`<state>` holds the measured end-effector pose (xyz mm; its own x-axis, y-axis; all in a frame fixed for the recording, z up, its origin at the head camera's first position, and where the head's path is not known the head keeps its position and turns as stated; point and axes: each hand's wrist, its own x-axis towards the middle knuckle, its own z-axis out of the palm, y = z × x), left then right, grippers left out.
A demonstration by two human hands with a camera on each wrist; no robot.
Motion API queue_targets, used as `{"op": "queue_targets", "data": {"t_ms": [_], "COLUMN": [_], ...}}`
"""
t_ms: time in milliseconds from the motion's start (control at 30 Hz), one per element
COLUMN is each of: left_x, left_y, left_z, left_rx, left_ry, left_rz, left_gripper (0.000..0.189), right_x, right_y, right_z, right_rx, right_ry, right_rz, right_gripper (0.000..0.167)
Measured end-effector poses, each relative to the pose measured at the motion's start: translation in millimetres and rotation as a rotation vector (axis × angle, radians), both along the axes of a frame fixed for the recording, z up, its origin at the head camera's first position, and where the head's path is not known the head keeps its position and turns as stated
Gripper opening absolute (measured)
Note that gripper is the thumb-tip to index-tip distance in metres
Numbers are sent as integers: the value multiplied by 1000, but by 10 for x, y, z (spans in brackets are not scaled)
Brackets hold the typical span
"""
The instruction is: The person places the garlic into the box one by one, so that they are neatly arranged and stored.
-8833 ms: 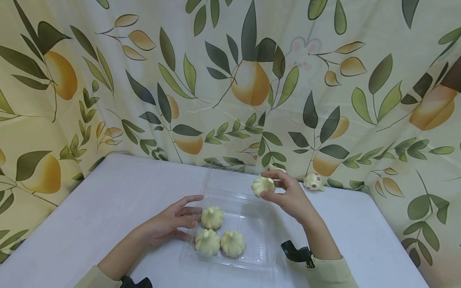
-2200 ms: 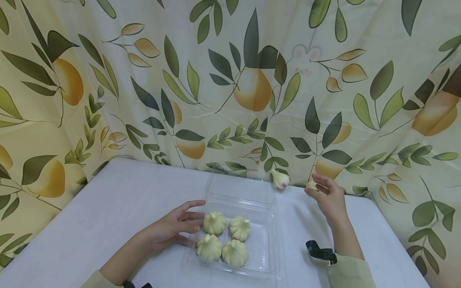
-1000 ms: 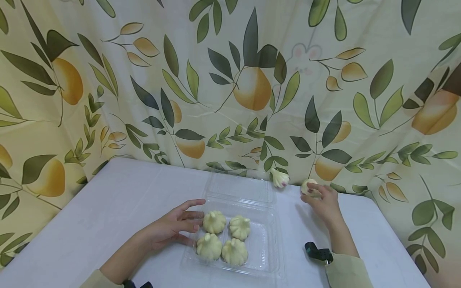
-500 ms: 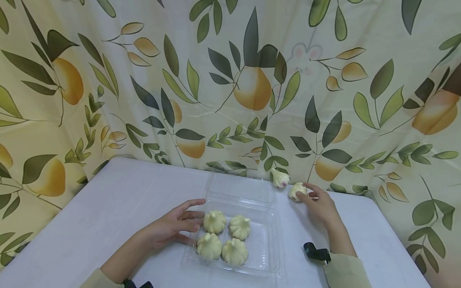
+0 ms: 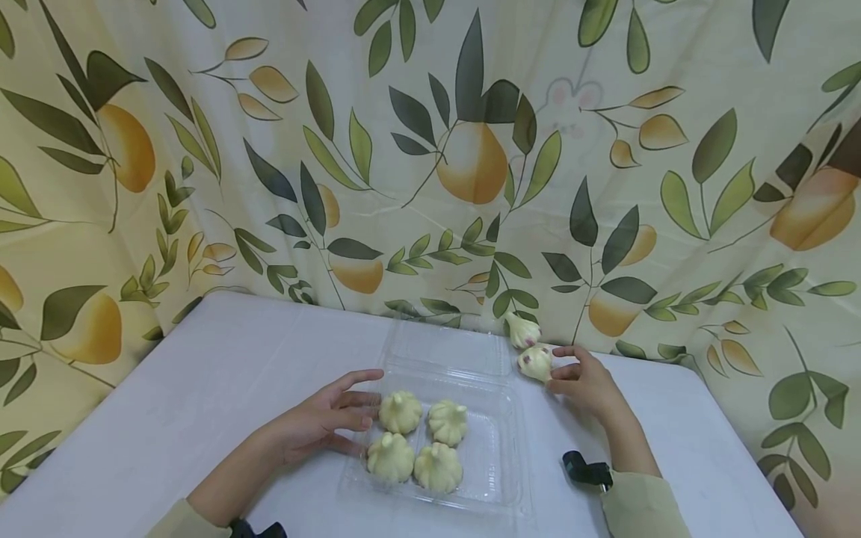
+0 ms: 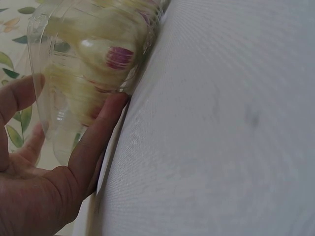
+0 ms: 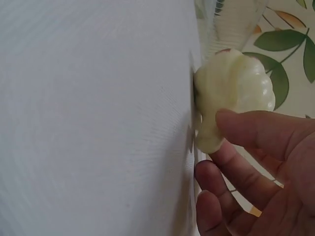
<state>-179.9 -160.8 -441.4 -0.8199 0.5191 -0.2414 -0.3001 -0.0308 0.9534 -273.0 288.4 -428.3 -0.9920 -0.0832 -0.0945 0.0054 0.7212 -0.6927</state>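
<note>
A garlic bulb (image 5: 534, 364) is pinched by the stem end between the thumb and fingers of the right hand (image 5: 588, 385). Its rounded body is presented just left of these fingertips, and its long axis is slanted, with the stem pointed back toward the thumb. By the right-wrist view, the underside appears to be borne by the desk (image 5: 269, 359).

Just beyond the held bulb, ahead and left of the right fingers, a second garlic bulb (image 5: 522, 331) is seen lying; whether the two are in contact cannot be told.

The relation judged decisive is this: the clear container (image 5: 491, 467) is placed left of the right fingers and nearer the person, its lid (image 5: 447, 351) laid back on its far side. Four pale bulbs (image 5: 439, 469) are set there in two rows, close to the left fingers, while the part nearer the right hand is left bare.

The container's left wall is touched by the left hand (image 5: 309, 426), its fingers spread and only slightly bent, with nothing gripped. Both loose bulbs are reached more closely by the right hand.
</note>
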Motion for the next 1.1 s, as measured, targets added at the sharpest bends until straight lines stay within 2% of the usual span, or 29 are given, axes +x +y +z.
{"op": "queue_targets", "data": {"t_ms": [167,367,467,633,800,900,1100], "left_x": [-5,-7,-6,-6,-5,-6,-5], "left_y": [-1,-5,-6,-3,-3,-2,-2], "left_z": [-13,-18,-17,-9,-6,-10,-12], "left_rx": [-4,-6,-8,-9,-10,-10,-4], "left_ry": [2,2,-1,0,4,5,5], "left_rz": [1,-1,-1,0,1,1,-1], "left_gripper": [74,74,74,75,74,74,74], "right_x": [15,46,47,0,-16,-6,-13], "right_y": [-17,-46,-62,-84,-120,-161,-244], "right_z": [23,108,125,59,-15,-30,-68], "right_rx": [-18,-87,-107,-117,-101,-106,-139], "right_ry": [17,132,177,193,103,65,53], "right_rz": [-37,-121,-136,-52,33,50,64], "right_gripper": [53,42,40,45,56,61,59]}}
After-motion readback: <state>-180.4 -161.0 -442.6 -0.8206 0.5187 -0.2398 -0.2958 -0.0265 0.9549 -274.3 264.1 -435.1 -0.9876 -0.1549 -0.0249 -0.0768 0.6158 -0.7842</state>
